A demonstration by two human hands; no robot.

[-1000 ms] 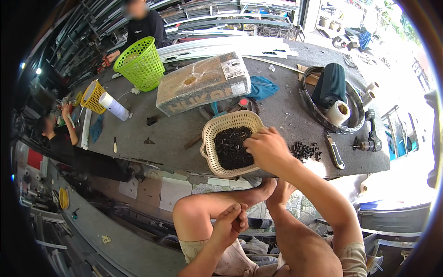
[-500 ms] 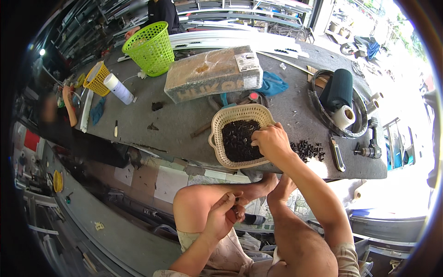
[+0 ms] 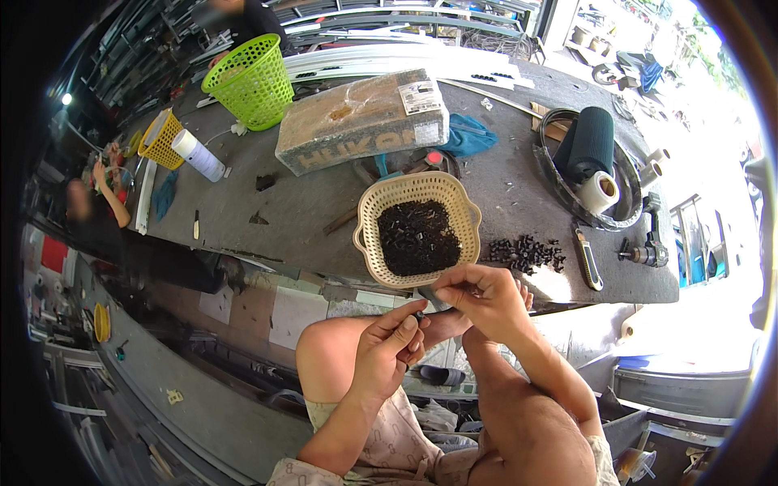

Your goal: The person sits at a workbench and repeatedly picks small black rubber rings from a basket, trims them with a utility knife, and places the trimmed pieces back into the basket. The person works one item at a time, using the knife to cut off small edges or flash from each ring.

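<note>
My left hand (image 3: 387, 350) is above my lap, thumb and forefinger pinched on a small black piece (image 3: 419, 315). Just to its right, my right hand (image 3: 489, 301) hovers at the table's front edge with its fingertips pressed together; whatever they hold is too small to make out. Beyond both hands a beige plastic basket (image 3: 366, 217) stands on the table, with many small black pieces (image 3: 417, 240) lying in it. A loose pile of similar black pieces (image 3: 528, 254) lies on the tabletop, right of the basket.
Behind the basket are a cardboard box (image 3: 363, 121) and a blue cloth (image 3: 470, 136). A utility knife (image 3: 589, 259), a power drill (image 3: 648, 243) and a coil (image 3: 551, 178) around rolls occupy the right side. Green (image 3: 251, 85) and yellow (image 3: 162, 139) baskets stand left. Two people are beyond the table.
My right hand has come out of the basket and moved down toward my left hand. The left hand has risen slightly, still pinching. The view has shifted a little.
</note>
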